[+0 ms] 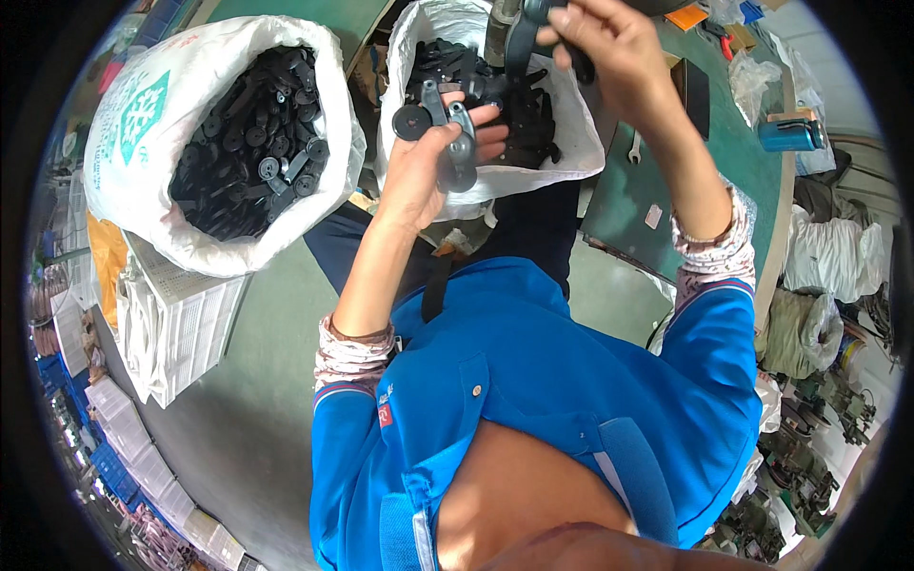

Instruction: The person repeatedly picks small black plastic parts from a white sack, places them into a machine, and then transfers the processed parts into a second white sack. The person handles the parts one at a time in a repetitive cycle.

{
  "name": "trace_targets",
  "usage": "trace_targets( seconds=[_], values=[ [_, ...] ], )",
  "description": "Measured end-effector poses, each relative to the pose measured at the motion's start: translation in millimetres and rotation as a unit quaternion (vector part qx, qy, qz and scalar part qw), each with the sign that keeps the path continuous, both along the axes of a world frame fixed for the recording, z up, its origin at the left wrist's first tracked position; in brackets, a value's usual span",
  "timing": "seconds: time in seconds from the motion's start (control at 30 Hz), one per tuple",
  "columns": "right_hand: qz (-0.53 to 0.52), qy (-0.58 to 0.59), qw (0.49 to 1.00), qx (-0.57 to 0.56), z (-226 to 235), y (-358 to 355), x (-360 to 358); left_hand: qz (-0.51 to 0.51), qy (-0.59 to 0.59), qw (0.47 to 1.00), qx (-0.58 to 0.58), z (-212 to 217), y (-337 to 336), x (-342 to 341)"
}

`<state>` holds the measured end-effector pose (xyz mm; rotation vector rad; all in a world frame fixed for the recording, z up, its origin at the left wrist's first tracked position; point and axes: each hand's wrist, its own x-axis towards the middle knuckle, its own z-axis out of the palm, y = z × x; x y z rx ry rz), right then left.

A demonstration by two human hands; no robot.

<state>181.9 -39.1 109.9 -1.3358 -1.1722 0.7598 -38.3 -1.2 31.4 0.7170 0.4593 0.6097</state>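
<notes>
My left hand is held palm up over the near rim of a white sack. Its fingers are closed around a few black crank-like parts, each a narrow arm with a rounded end. At the upper right, my right hand is raised with its fingers pinched on a dark curved part, which the fingers partly hide. Beside it, a long black piece hangs next to a grey metal post. Below both hands the open white sack contains many loose black parts.
Left of me a larger white sack is full of similar black parts, near a white plastic crate. On the green bench at right lie a wrench, a small tag and a blue cylindrical object.
</notes>
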Motion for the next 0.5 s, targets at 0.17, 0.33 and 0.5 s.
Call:
trace_targets(
  seconds=[0.17, 0.33, 0.5],
  values=[
    [-0.024, 0.114, 0.989, -0.094, 49.2, 43.5, 14.6, 0.041, -0.004, 0.999, 0.029, -9.3, 4.6, 3.1],
    [-0.011, 0.110, 0.981, -0.159, 31.7, 61.1, 26.1, 0.078, -0.037, 0.996, -0.007, -7.1, 7.4, 7.7],
    [0.042, 0.031, 0.991, -0.121, -21.6, 4.9, 3.9, 0.128, -0.044, 0.990, -0.041, -12.8, 12.6, 9.1]
  ],
)
